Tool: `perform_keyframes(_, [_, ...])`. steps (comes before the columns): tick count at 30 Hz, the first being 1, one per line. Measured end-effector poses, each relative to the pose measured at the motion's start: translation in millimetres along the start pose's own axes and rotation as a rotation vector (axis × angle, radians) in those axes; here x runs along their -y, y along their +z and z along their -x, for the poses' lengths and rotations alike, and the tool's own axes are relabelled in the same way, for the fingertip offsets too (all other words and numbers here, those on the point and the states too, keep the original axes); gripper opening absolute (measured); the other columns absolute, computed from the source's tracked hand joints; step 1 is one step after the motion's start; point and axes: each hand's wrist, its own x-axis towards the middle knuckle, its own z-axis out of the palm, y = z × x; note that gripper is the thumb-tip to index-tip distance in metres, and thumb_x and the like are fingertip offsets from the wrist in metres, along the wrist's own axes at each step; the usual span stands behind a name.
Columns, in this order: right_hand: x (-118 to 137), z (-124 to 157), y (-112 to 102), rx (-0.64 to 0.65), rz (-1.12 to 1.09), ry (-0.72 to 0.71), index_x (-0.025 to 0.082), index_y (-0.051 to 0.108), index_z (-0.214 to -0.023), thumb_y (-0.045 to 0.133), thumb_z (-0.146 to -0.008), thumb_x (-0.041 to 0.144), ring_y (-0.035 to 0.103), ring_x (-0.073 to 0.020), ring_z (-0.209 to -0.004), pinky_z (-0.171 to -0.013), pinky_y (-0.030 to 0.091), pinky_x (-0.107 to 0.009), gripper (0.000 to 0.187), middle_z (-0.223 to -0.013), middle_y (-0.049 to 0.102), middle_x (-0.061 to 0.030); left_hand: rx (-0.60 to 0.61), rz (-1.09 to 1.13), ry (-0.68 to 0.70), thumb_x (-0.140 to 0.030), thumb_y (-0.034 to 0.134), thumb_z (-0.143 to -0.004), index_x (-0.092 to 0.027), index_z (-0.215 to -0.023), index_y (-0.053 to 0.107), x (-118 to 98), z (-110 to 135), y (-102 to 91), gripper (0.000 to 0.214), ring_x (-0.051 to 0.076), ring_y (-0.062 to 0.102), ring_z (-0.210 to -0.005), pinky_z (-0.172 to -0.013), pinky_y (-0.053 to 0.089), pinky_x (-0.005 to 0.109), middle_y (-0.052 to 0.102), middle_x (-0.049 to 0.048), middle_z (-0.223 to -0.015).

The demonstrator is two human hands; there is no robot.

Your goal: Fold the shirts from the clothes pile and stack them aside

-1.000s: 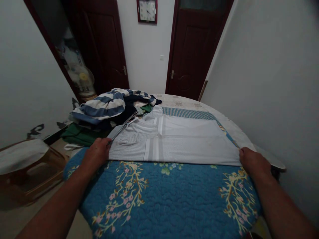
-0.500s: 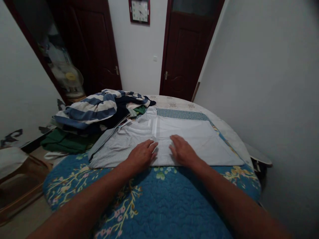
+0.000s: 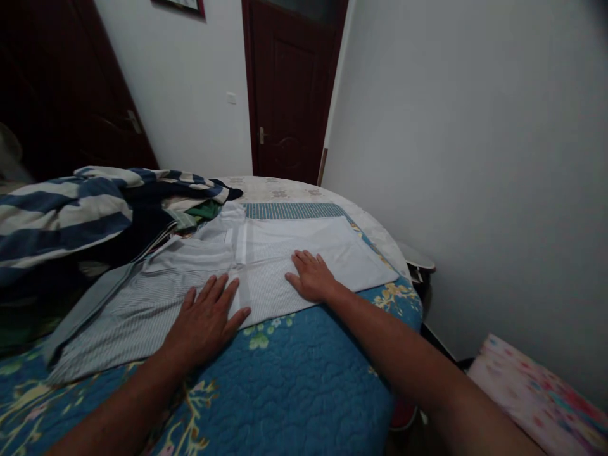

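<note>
A pale, finely striped shirt (image 3: 266, 253) lies folded flat across the blue floral quilt (image 3: 294, 380) on the bed. My left hand (image 3: 206, 320) rests palm down on its near edge, fingers spread, partly on the quilt. My right hand (image 3: 311, 275) lies flat and open on the shirt's middle, a little farther in. Neither hand holds anything.
A heap of clothes topped by a blue-and-white striped garment (image 3: 66, 209) sits at the left of the bed. A white wall (image 3: 475, 158) runs close along the right side. A dark wooden door (image 3: 289, 88) stands beyond the bed. A pink patterned cushion (image 3: 536, 396) shows at lower right.
Both hands came off the shirt's outer corners to its middle and lie flat on it. The view has swung to the right, so the clothes heap now sits at the left edge.
</note>
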Motion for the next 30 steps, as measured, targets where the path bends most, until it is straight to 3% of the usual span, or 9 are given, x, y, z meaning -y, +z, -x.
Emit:
perform_keyframes(8, [-115.5,18.4,-29.6,-0.079,0.126,0.340,0.011,0.034,-0.169,0.034,-0.111,0.062,0.020,-0.0360,-0.166,-0.133,0.012,-0.061,0.077,-0.179,0.026,-0.0191,-0.003,-0.021,-0.032,-0.067,0.039,-0.101,-0.018,-0.167,0.046,11.6,4.9,5.3,0.082,0.040,0.023,-0.167,-0.130,0.015,0.070,0.032,0.0180,-0.178])
perform_keyframes(12, [-158.0,34.9,-40.7,-0.114,0.175,0.463,0.012,0.036,-0.168,0.032,-0.112,0.059,0.025,-0.0364,-0.164,-0.132,0.017,-0.064,0.073,-0.178,0.029,-0.0199,0.017,-0.003,-0.062,-0.068,0.040,-0.101,-0.017,-0.167,0.045,11.2,6.7,1.4,0.084,0.041,0.021,-0.167,-0.130,0.013,0.072,0.031,0.0185,-0.178])
perform_keyframes(18, [-191.2,41.2,-31.0,-0.126,0.215,0.533,0.015,0.040,-0.166,0.027,-0.109,0.065,0.032,-0.0386,-0.161,-0.126,0.024,-0.072,0.077,-0.175,0.034,-0.0220,0.050,0.014,-0.158,-0.067,0.039,-0.105,-0.017,-0.168,0.044,8.5,21.2,-13.3,0.081,0.040,0.021,-0.167,-0.130,0.015,0.072,0.029,0.0180,-0.179])
perform_keyframes(24, [-212.3,33.9,-16.3,-0.153,0.211,0.524,0.014,0.045,-0.162,0.019,-0.105,0.069,0.036,-0.0414,-0.158,-0.123,0.025,-0.078,0.083,-0.171,0.039,-0.0244,-0.014,-0.046,-0.390,-0.060,0.036,-0.108,-0.011,-0.166,0.044,35.3,28.0,-17.0,0.077,0.039,0.024,-0.166,-0.132,0.017,0.068,0.035,0.0203,-0.176])
perform_keyframes(30, [-215.3,35.8,-14.8,-0.185,0.175,0.571,0.010,0.046,-0.162,0.018,-0.102,0.074,0.037,-0.0452,-0.156,-0.120,0.028,-0.081,0.092,-0.169,0.043,-0.0259,-0.018,-0.037,-0.455,-0.061,0.037,-0.106,-0.006,-0.168,0.039,54.0,32.3,-15.5,0.083,0.040,0.025,-0.166,-0.134,0.017,0.062,0.030,0.0219,-0.177])
